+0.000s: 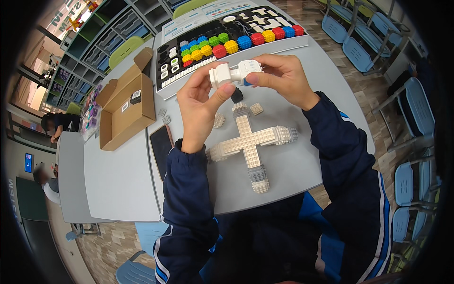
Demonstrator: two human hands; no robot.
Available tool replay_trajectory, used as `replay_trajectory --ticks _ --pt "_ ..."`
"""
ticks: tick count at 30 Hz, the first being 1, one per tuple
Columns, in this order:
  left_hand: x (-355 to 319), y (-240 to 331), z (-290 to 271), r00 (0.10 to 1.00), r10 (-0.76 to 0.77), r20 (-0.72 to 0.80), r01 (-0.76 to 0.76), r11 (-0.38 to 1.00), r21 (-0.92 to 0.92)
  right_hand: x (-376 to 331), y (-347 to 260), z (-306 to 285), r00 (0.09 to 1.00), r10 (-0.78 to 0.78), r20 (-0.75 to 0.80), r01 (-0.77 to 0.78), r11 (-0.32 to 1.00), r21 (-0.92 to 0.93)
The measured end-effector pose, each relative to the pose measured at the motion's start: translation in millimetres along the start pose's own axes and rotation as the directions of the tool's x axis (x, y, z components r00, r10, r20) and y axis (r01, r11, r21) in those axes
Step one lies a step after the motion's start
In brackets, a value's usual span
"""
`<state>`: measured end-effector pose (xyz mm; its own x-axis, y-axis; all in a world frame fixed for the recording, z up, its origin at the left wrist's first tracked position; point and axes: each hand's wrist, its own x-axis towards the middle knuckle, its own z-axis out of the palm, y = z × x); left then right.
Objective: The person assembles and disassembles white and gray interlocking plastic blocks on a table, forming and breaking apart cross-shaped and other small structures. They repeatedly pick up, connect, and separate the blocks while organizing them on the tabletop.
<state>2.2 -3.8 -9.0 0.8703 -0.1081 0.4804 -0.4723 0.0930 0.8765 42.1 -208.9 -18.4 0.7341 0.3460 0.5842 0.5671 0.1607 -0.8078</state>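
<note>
My left hand [202, 102] is closed round a white blocky piece [221, 75], thumb in front and fingers behind. Pinched in my right hand [286, 79] is a white rounded module [248, 69] with small marks on its face and a bit of blue below. A narrow white part bridges the two pieces, so they appear joined. Under my hands a cross-shaped build [250, 140] of white and grey studded bricks lies on the table. Near its far arm are a black studded piece [237, 96], a square beige brick [256, 109] and a round beige studded piece [219, 120].
A parts tray [196, 78] with red, yellow, green, blue and white pieces sits at the far side. To the left are an open cardboard box [126, 116], a dark phone [161, 149] and small grey bricks [165, 119]. Blue chairs [357, 54] stand right; two people are far left.
</note>
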Motion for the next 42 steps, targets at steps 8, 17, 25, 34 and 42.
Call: replay_trajectory --ticks 8,17,25,34,42 --pt "-1.2 8.2 -0.3 0.999 -0.046 -0.008 0.046 0.999 0.018 -0.9 -0.6 -4.3 0.995 0.08 0.067 -0.079 0.997 -0.012" --pt "-2.6 6.4 -4.0 0.995 -0.096 -0.034 0.097 0.995 0.035 -2.6 0.5 0.6 0.999 0.017 0.041 -0.015 0.998 -0.065" --pt "-2.9 8.5 -4.8 0.995 -0.096 -0.019 0.097 0.994 0.052 -3.0 -2.8 -0.3 0.998 0.023 0.063 -0.018 0.996 -0.088" --pt "-0.3 -0.2 -5.9 0.997 0.074 0.035 -0.079 0.978 0.192 3.0 9.0 -4.7 0.986 0.063 0.154 -0.084 0.987 0.135" --pt "2.3 -16.9 -0.7 0.989 0.144 -0.032 -0.14 0.985 0.104 1.6 -3.3 1.5 0.969 -0.013 0.247 0.059 0.982 -0.179"
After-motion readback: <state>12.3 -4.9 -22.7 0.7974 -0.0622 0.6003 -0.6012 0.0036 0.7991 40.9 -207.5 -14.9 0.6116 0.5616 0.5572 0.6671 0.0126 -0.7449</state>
